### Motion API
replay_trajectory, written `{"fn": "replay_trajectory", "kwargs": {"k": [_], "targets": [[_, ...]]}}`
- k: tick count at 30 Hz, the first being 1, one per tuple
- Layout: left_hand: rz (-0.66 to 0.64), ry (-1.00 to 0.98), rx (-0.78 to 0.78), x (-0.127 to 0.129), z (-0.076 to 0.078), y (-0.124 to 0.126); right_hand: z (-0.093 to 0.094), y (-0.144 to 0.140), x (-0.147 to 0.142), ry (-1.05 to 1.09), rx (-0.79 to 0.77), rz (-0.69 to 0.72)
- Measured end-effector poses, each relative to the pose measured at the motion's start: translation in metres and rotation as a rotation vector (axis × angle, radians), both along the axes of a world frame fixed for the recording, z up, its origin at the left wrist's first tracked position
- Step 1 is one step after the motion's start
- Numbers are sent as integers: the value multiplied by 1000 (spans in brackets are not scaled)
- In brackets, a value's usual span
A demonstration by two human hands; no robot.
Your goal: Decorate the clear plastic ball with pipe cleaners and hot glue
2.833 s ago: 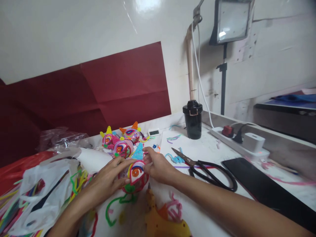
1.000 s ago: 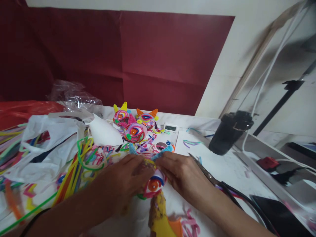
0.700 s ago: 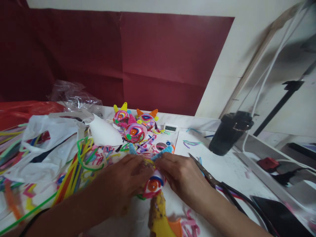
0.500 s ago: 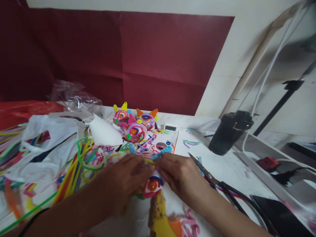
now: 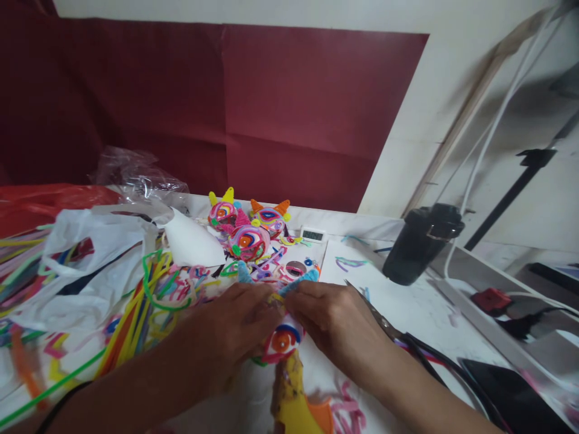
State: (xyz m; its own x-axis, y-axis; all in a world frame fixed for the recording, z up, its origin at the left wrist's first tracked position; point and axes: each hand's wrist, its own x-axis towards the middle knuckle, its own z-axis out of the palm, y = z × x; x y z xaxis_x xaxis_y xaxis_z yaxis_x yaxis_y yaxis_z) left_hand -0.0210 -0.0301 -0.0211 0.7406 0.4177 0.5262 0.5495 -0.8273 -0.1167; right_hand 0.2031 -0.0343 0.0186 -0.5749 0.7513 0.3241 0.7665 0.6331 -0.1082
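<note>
1. While a yellow glue gun point(image 5: 296, 407) lies nearest, the eyed ball point(image 5: 283, 342) is just beyond its tip.
2. The left hand point(image 5: 237, 325) curls round the ball; the right hand point(image 5: 332, 316), fingers nearly closed, pinches it beneath a blue horn point(image 5: 303, 279).
3. Beyond sit three more horned balls point(image 5: 248, 242).

Fuzzy blue horn point(image 5: 306, 278), matt creased maroon paper point(image 5: 307, 114), glossy clear plastic wrap point(image 5: 141, 175), dull metal scissor blades point(image 5: 382, 322).

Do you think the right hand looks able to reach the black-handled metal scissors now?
Probably yes: the black-handled metal scissors lie close beside the right hand, with nothing seen lying on them. However, it is holding the round multicoloured figure with blue horns, so it may need freeing first.
</note>
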Motion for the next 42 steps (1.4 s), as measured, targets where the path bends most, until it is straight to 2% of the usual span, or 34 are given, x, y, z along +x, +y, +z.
{"fn": "replay_trajectory", "kwargs": {"k": [7, 15, 19, 27, 35, 42], "targets": [[-51, 38, 120, 2, 4, 2, -1, 0, 1, -114, 97, 38], [-64, 87, 103, 3, 5, 1, 2, -2, -3, -234, 129, 38], [-84, 61, 113, 5, 7, 0, 2, -1, -1, -150, 73, 16], [-66, 77, 111, 1, 3, 2, 13, -1, 8, 150, -169, 27], [-59, 79, 99, -2, -1, 3, 14, 1, 19, 287, -96, 75], [-55, 68, 114, -3, -2, 5, 23, -9, 28, 256, -126, 53]]}}
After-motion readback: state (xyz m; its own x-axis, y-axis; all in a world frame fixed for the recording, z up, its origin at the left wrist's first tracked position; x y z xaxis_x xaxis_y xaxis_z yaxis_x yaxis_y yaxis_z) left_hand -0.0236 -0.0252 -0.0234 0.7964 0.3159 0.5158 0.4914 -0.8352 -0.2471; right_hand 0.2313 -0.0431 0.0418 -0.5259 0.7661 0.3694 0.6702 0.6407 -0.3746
